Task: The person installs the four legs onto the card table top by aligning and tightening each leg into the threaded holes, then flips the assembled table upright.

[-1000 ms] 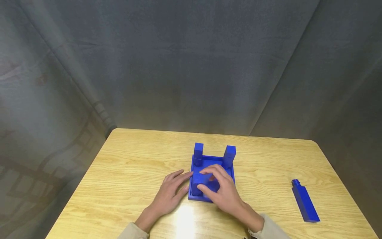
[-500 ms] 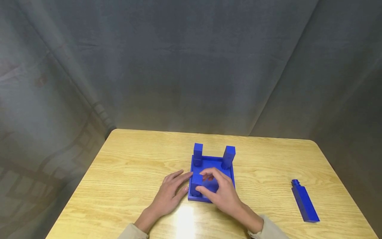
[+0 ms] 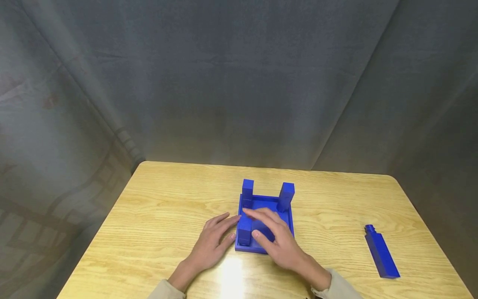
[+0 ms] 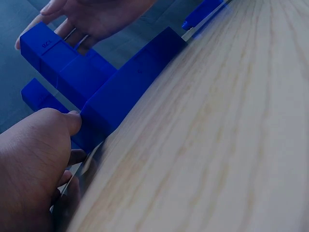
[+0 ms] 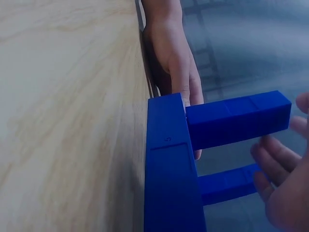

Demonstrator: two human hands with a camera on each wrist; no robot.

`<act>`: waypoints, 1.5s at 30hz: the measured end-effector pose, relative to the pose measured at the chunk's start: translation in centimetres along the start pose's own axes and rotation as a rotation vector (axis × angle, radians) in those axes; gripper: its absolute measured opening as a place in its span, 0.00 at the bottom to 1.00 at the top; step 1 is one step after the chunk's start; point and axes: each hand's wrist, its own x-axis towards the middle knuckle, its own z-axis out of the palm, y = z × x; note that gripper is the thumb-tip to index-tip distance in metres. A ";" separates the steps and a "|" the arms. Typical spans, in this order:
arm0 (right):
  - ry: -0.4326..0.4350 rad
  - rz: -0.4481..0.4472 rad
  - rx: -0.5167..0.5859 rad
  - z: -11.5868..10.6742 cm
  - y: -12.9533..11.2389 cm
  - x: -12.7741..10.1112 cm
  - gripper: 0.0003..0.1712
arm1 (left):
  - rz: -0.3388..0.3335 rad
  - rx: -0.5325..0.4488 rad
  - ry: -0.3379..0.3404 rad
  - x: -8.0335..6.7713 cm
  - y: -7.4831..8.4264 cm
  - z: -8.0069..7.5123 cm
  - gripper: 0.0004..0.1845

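A blue base plate (image 3: 285,222) lies mid-table with two upright blue posts (image 3: 286,195) at its back corners and a third post (image 3: 244,232) standing at its front left corner. My right hand (image 3: 254,224) hovers over the plate with straightened fingers (image 5: 285,193), just off that front post (image 5: 236,118) and holding nothing. My left hand (image 3: 229,226) lies flat on the table, its fingertips against the plate's left edge (image 4: 125,92). A loose blue post (image 3: 381,251) with a round peg end lies on the table to the right.
The wooden table (image 3: 168,207) has rounded far corners and is bounded by grey curtain (image 3: 239,83) behind and on both sides. Both sleeves show at the near edge.
My right hand's fingers have uncurled from the front left post and now spread above it. The post stands upright in the plate. The left hand has not moved.
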 end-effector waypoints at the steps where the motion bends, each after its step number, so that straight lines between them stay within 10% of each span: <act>1: -0.018 -0.012 -0.014 0.0 0.0 0.0 0.31 | 0.004 0.002 0.004 0.0 0.0 0.0 0.28; 32: -0.014 0.105 0.003 0.2 -0.3 -0.1 0.28 | 0.068 0.031 0.042 -0.1 -0.2 0.2 0.27; 45: -0.096 0.013 -0.031 0.1 -0.2 0.0 0.25 | 0.055 0.032 0.038 0.0 -0.3 0.2 0.28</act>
